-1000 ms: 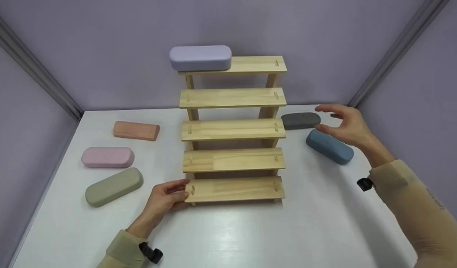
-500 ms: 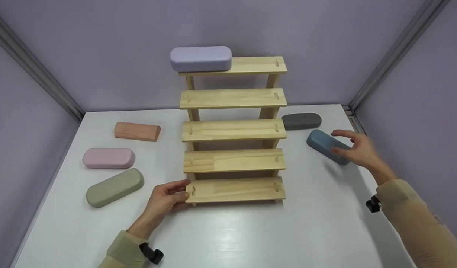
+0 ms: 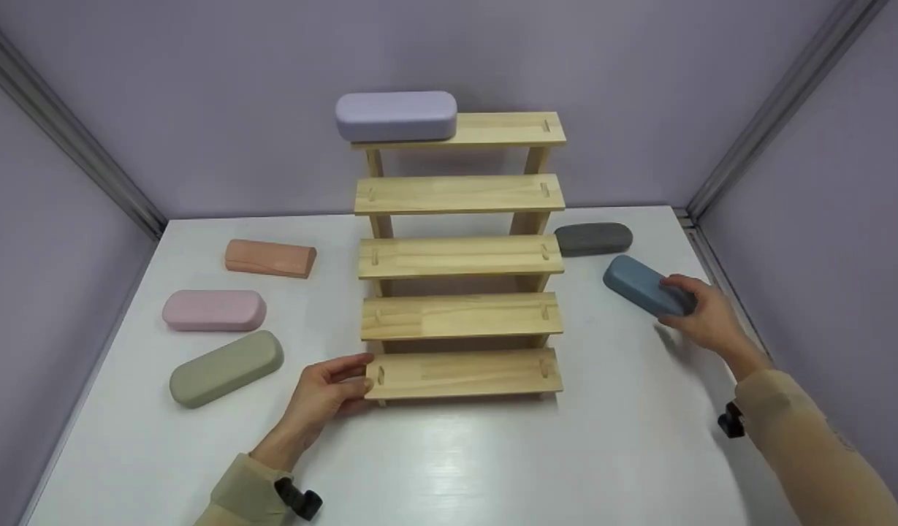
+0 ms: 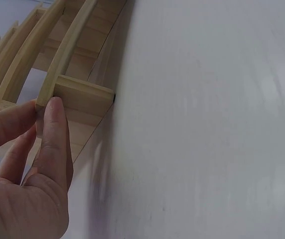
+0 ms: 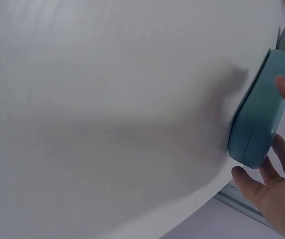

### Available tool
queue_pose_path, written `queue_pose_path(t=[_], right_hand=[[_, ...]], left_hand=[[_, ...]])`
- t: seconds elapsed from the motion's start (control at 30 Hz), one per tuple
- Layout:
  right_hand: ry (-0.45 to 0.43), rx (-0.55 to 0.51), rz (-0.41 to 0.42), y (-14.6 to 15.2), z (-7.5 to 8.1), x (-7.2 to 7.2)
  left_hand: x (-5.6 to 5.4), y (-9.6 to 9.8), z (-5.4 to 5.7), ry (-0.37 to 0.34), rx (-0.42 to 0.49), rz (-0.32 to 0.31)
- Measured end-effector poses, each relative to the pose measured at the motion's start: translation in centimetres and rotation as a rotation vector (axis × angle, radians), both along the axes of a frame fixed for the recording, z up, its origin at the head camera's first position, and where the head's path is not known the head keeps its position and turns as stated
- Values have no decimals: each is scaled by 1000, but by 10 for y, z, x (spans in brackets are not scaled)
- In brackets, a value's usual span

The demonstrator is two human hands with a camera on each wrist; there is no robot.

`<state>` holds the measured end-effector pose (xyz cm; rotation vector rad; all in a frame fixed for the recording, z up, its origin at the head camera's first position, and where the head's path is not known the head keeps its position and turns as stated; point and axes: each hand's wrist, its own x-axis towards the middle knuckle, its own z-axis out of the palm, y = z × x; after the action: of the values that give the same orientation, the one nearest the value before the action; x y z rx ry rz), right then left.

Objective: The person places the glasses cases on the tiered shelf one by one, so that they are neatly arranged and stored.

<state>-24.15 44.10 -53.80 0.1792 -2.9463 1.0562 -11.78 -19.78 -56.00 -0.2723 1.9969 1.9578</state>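
Note:
A stepped wooden display rack (image 3: 463, 256) with several shelves stands mid-table. My left hand (image 3: 318, 398) pinches the left end of its lowest shelf (image 3: 463, 374); in the left wrist view the fingers (image 4: 55, 129) press against the wooden edge. Over at the right, a blue glasses case (image 3: 635, 283) lies slantwise on the table. My right hand (image 3: 704, 318) is around its near end, thumb on one side and fingers curled on the other. The right wrist view shows the thumb tip against the side of the case (image 5: 262, 109).
On the top shelf's left part sits a lavender case (image 3: 396, 117). A dark grey case (image 3: 593, 239) lies just beyond the blue one, beside the rack. Left of the rack lie an orange-brown case (image 3: 269, 258), a pink case (image 3: 213, 310) and a sage green case (image 3: 226, 369).
My right hand has come down from above the grey and blue cases, drawn back toward me, and taken hold of the blue case's near end. My left hand stays on the lowest shelf.

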Motion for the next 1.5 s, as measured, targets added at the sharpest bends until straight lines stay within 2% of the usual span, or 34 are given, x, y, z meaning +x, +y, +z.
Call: queue_pose_path(t=[0.17, 0.4, 0.87, 1.17, 1.33, 1.5], right_hand=[[-3, 45, -21, -3, -3, -2], [-60, 91, -82, -5, -5, -1], [-66, 78, -103, -1, -15, -3], [-138, 56, -135, -2, -12, -1], [-123, 55, -131, 0, -8, -1], [-70, 65, -105, 1, 5, -1]], left_hand=[[0, 0, 0, -2, 6, 11], [0, 0, -1, 2, 13, -4], [1, -1, -1, -8, 66, -7], [0, -2, -1, -3, 81, -14], [0, -1, -1, -8, 76, -7], [0, -2, 0, -5, 76, -3]])
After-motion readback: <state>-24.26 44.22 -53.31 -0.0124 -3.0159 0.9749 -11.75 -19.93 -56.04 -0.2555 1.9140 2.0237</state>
